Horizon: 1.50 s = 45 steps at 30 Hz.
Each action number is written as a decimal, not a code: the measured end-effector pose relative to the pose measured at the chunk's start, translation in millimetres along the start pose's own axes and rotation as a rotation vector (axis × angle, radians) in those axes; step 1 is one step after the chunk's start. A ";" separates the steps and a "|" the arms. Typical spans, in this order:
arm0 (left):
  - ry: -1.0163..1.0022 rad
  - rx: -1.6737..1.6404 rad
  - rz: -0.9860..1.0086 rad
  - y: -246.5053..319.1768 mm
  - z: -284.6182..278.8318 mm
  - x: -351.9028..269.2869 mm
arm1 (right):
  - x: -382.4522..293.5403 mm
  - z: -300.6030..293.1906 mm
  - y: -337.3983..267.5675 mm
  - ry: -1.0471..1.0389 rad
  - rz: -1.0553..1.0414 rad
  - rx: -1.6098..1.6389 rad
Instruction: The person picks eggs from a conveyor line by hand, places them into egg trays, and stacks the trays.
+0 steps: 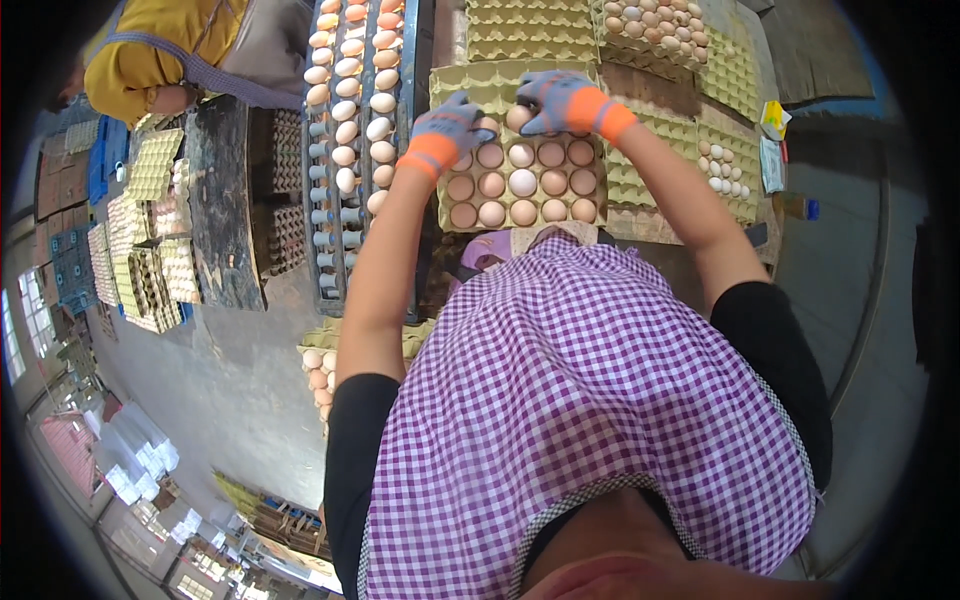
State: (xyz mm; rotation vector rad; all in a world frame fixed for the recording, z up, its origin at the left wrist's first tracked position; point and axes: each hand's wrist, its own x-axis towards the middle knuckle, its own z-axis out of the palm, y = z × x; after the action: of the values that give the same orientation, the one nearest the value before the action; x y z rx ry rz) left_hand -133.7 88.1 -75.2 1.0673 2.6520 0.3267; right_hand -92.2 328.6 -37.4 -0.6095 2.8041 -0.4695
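Observation:
My left hand (pixel 450 131), in a grey and orange knit glove, is at the left side of a pulp egg tray (pixel 480 79), its fingers around an egg (pixel 487 126). My right hand (pixel 559 105), gloved alike, holds a pale brown egg (pixel 519 118) between thumb and fingers, over the same tray. Several brown and cream eggs (pixel 523 182) sit in the tray's near rows, while cups at its far edge hold none. Just left of the tray runs a roller conveyor (pixel 324 195) carrying rows of eggs (pixel 345 133).
Beyond the tray lies another pulp tray (pixel 532 30). Stacked trays with eggs (pixel 656 26) stand at the far right, near a partly filled tray (pixel 727 165). A person in a yellow top (pixel 165 52) bends across the conveyor. More egg stacks (pixel 150 240) stand left, beyond a dark board (pixel 221 202).

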 end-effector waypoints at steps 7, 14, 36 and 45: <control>0.367 -2.023 -0.167 -18.2 14.5 -85.7 | -65.8 6.1 51.9 0.198 0.059 1.519; 0.064 -0.108 -0.147 -31.7 -6.4 -27.3 | 0.8 -14.0 5.3 0.011 0.212 -0.280; 0.384 -0.577 -1.276 -89.8 65.8 -250.7 | 198.3 105.9 -217.6 -0.426 -0.279 0.163; 0.190 -0.726 -1.481 -98.0 45.4 -274.6 | 203.6 121.9 -280.2 -0.253 -0.214 -0.087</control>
State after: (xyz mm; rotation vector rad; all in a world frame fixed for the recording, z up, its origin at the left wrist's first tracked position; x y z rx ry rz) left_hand 8.9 -168.6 -104.2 -1.1304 2.3241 0.8790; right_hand -136.0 -33.2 -81.9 -0.9239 2.5417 -0.2862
